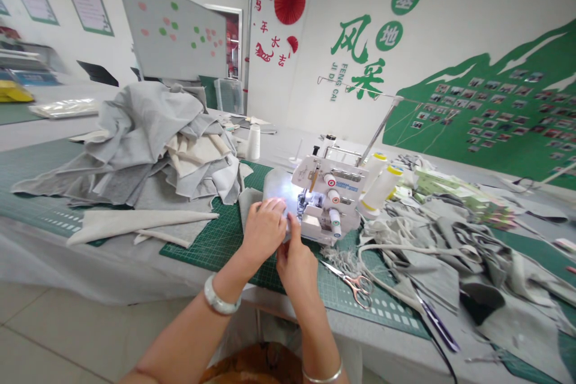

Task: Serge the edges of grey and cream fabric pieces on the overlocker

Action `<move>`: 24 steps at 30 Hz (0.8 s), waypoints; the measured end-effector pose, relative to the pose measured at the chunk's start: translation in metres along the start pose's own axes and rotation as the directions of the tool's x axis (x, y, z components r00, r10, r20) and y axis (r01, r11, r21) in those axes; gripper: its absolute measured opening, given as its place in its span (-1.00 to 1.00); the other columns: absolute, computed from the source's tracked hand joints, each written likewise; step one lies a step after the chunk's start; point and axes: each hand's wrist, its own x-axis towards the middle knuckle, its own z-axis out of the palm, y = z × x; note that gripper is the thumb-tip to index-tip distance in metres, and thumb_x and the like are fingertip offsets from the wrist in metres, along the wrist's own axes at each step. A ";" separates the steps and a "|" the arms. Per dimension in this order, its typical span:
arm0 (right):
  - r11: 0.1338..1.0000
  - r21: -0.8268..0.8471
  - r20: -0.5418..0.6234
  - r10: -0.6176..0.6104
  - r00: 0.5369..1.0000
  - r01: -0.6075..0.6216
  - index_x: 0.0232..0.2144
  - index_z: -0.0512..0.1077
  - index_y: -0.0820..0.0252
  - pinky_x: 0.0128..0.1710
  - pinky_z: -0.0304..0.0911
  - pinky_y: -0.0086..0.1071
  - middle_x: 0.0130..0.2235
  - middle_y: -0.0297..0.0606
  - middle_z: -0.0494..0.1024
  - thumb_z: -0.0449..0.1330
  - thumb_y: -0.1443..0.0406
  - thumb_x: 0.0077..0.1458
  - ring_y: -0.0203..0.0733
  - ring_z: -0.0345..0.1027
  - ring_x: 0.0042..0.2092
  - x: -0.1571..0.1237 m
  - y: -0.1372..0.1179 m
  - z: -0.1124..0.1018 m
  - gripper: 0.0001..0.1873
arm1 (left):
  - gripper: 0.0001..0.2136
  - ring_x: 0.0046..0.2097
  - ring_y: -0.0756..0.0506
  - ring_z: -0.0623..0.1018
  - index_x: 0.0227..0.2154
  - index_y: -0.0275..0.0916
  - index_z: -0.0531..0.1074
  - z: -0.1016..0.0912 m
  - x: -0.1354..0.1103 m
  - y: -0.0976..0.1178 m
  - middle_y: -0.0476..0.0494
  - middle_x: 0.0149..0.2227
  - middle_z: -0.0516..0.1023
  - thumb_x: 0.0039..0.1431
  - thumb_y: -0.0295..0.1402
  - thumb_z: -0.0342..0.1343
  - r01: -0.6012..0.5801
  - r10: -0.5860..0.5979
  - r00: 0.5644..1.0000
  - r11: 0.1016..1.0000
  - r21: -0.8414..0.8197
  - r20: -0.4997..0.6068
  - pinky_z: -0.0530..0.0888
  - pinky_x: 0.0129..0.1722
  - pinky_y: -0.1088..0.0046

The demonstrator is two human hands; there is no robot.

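Hands [264,229] rest on fabric [275,185] beside sewing machine [348,199].

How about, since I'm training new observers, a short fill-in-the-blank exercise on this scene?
1. The left hand rests on ____ cloth.
2. The thicker bangle is on the ____ wrist.
3. The sewing machine has its light switched ____.
4. The scissors lie on a ____ cutting mat.

Missing words: grey; left; on; green.

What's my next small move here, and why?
Probably guide the light grey flat fabric gently forward: it lies brightly lit beside the white boxy sewing machine, with the left hand resting on it and the right hand close by.
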 end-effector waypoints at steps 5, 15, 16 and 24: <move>1.000 0.013 0.012 0.010 1.000 -0.010 0.29 -0.05 0.10 -0.38 0.24 -0.38 -0.33 -0.17 0.62 0.02 0.39 0.19 -0.04 0.55 -0.30 0.001 0.000 0.000 -0.35 | -0.77 0.14 -0.10 0.37 -0.11 -0.25 0.38 -0.002 -0.002 0.001 -0.16 0.05 0.46 0.24 -0.49 -0.10 0.003 -0.003 1.000 1.000 0.010 -0.002 0.25 0.06 0.26; 0.999 -0.007 0.004 0.035 0.999 -0.035 0.28 -0.04 0.10 -0.43 0.21 -0.41 -0.34 -0.16 0.62 0.00 0.37 0.20 -0.06 0.55 -0.33 0.003 -0.001 0.003 -0.38 | -0.75 0.15 -0.13 0.36 -0.06 -0.26 0.38 -0.007 -0.012 -0.002 -0.19 0.09 0.44 0.33 -0.36 -0.14 -0.037 0.037 0.999 0.999 0.015 0.013 0.28 0.08 0.21; 0.999 -0.006 -0.004 0.031 0.999 -0.031 0.28 -0.04 0.09 -0.43 0.21 -0.41 -0.34 -0.16 0.62 0.00 0.37 0.20 -0.05 0.54 -0.33 0.003 0.000 0.003 -0.38 | -0.74 0.15 -0.14 0.36 -0.06 -0.27 0.38 -0.008 -0.013 -0.003 -0.20 0.09 0.43 0.33 -0.35 -0.14 -0.046 0.046 0.999 0.999 0.009 0.020 0.28 0.08 0.20; 1.000 -0.001 -0.059 0.006 0.998 -0.007 0.27 -0.03 0.11 -0.47 0.16 -0.45 -0.37 -0.19 0.60 -0.01 0.33 0.23 -0.10 0.53 -0.37 0.002 0.003 0.007 -0.41 | -0.68 0.24 -0.12 0.25 0.07 -0.23 0.29 -0.012 -0.030 -0.036 -0.21 0.17 0.32 0.25 -0.43 -0.03 -0.224 0.241 0.969 0.943 -0.245 0.043 0.24 0.23 0.20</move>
